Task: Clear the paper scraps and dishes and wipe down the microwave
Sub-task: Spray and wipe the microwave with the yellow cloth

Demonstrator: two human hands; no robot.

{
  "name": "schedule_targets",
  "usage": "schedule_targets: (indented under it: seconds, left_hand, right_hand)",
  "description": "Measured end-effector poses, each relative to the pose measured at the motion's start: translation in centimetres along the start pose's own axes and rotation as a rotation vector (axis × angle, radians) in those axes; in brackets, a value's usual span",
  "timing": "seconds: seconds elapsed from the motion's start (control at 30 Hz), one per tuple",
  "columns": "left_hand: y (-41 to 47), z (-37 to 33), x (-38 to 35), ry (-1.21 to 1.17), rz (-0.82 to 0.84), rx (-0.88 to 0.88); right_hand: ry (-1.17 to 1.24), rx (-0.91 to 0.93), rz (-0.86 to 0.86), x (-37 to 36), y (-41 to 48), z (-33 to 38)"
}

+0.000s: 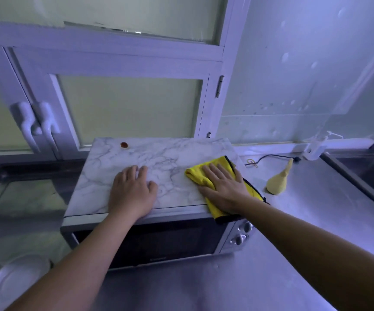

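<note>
Microwave is seen in the middle of the steel counter, with a marble-look top. A yellow cloth is pressed flat on that top at 3 o'clock by the right hand, fingers spread open. The left hand is laid flat near the middle, fingers open, nothing held. A small red spot is seen at 11 o'clock. White dishes are stacked at 8 o'clock, off the microwave
</note>
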State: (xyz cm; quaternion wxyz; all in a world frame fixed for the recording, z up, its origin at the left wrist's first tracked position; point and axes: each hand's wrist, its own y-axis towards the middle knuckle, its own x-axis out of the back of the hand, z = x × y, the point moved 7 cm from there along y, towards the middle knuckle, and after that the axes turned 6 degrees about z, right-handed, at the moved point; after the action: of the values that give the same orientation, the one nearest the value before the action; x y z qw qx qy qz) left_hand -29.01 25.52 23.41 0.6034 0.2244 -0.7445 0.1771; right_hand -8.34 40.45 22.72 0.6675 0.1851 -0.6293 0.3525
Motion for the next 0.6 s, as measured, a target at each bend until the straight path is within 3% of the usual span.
schedule_targets:
  seconds: [0.3, 0.4, 0.6]
  left_hand:
    - [0.2, 0.3, -0.2, 0.005, -0.026, -0.011]
    - [0.4, 0.4, -0.1, -0.009, -0.043, 0.006]
    - [0.7, 0.3, 0.1, -0.001, -0.058, 0.005]
  right_hand:
    - [-0.101, 0.347, 0.056, 0.8, -1.5, -1.5]
    - [-0.062, 0.303, 0.074, 1.8, 1.8, -3.3]
    - [0.048, 0.014, 0.01, 4.5, 12.3, -7.9]
